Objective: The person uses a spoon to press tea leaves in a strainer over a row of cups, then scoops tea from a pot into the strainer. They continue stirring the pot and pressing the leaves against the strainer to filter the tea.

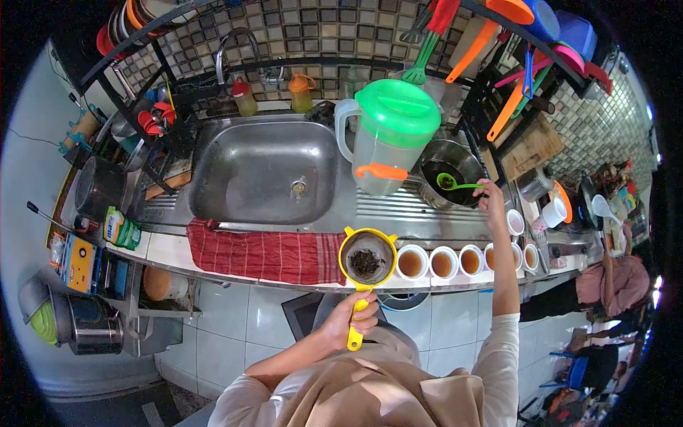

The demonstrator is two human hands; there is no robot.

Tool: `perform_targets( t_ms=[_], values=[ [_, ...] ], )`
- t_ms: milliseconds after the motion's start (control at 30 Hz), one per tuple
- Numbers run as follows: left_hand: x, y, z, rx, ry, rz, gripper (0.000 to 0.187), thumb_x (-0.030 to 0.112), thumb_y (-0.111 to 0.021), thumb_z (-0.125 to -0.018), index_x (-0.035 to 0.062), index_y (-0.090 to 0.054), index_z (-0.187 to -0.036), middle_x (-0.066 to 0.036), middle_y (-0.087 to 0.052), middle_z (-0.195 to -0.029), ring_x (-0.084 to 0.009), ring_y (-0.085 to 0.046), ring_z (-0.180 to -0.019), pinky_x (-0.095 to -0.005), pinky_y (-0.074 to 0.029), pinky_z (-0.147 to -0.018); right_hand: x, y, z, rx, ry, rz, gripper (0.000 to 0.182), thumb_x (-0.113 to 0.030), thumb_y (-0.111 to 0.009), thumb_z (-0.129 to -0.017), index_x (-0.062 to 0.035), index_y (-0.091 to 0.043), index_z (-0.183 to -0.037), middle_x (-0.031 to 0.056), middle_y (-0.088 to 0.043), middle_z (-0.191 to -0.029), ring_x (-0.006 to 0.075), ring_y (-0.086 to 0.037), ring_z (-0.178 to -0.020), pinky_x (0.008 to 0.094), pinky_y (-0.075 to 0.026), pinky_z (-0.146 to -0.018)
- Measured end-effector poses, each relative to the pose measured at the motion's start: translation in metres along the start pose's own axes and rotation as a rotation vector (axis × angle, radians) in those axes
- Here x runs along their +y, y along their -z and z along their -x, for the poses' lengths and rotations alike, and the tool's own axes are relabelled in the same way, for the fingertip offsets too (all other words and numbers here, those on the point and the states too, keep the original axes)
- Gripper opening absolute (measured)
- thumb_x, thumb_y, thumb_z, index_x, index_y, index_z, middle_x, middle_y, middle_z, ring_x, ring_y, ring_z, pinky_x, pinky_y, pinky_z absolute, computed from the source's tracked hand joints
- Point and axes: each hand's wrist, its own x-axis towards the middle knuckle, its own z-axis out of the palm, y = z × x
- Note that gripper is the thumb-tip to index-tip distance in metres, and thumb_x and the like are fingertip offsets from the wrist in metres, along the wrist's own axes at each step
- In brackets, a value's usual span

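My left hand [351,320] is closed round the handle of a yellow strainer [392,246], with dark wet tea leaves [366,264] in its mesh. The strainer is held over the counter's front edge, beside a red checked cloth [267,252]. My right hand [488,198] grips a green ladle [466,186], whose bowl dips into a metal pot [432,196] of dark liquid and holds some dark bits. Several white cups [413,263] of brown tea stand in a row along the counter edge, some partly hidden behind my right forearm. Another white cup [514,222] stands behind the row.
A clear pitcher with a green lid [397,107] stands left of the pot, against it in view. The steel sink [263,171] is further left. Utensils hang from a black rack [526,53] above right. Another person [608,285] is at the far right.
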Motion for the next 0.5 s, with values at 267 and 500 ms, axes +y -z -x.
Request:
perform_targets(
  t_ms=[267, 500],
  values=[
    [0.0, 0.0, -0.001, 0.003, -0.002, 0.003, 0.016, 0.028, -0.041, -0.085, 0.0156, -0.04, -0.075, 0.007, -0.028, -0.049, -0.0041, -0.025, -0.037, -0.0184, -0.022, -0.038, -0.004, -0.002, 0.004, -0.011, -0.021, -0.013, 0.024, -0.026, -0.04, -0.08, -0.0055, -0.051, -0.087, 0.0063, -0.052, -0.065, 0.005, -0.031, -0.039, 0.0181, -0.02, -0.037],
    [0.0, 0.002, -0.001, 0.015, 0.003, -0.007, 0.016, 0.028, -0.04, -0.085, 0.0158, -0.041, -0.075, 0.007, -0.028, -0.048, -0.0043, -0.025, -0.038, -0.0191, -0.023, -0.039, -0.019, -0.005, 0.014, -0.003, 0.021, -0.027, 0.023, -0.025, -0.04, -0.08, -0.0054, -0.051, -0.086, 0.0055, -0.05, -0.063, 0.0047, -0.03, -0.038, 0.0185, -0.02, -0.036]
  ],
)
